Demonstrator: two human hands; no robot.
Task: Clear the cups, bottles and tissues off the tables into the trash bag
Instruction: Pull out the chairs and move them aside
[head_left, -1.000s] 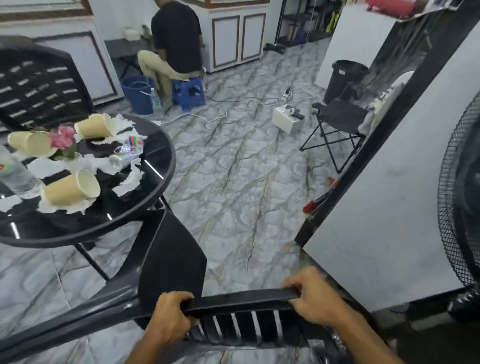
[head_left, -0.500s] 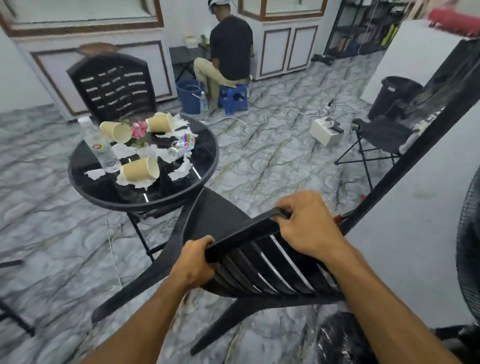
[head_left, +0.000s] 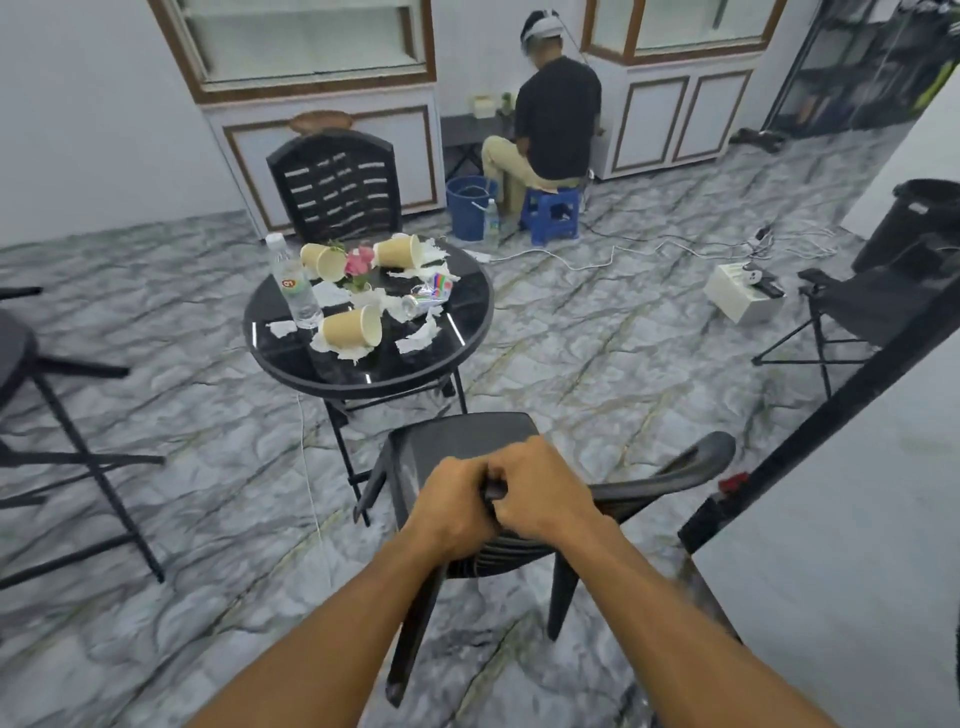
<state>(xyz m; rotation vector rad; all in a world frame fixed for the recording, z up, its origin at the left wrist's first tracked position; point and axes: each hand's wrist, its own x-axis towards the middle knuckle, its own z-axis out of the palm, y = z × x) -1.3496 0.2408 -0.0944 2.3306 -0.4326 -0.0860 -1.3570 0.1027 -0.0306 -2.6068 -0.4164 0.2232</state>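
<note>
My left hand (head_left: 453, 512) and my right hand (head_left: 540, 493) grip the top of the back of a black plastic chair (head_left: 462, 444), side by side and almost touching. The chair is tilted, off the floor on one side. Beyond it stands a round black glass table (head_left: 467, 317). On it lie three tan paper cups on their sides: one near (head_left: 349, 328), one far left (head_left: 321, 260), one far right (head_left: 399, 251). A clear water bottle (head_left: 295, 283) stands upright at the left. A crushed can (head_left: 415, 304) and torn white tissues (head_left: 418, 339) are scattered around a small pink flower (head_left: 359, 262).
A second black chair (head_left: 336, 182) stands behind the table. A person sits on a blue stool (head_left: 551, 212) by a blue bucket (head_left: 467, 205). A black bin (head_left: 919, 218), a folding chair (head_left: 872, 306), a white box (head_left: 740, 297) and floor cables (head_left: 597, 254) lie to the right. A black stool (head_left: 31, 415) stands left.
My hands have slid together on the chair's back. The chair has swung round and away from the table, and the view has pulled back to show the whole table.
</note>
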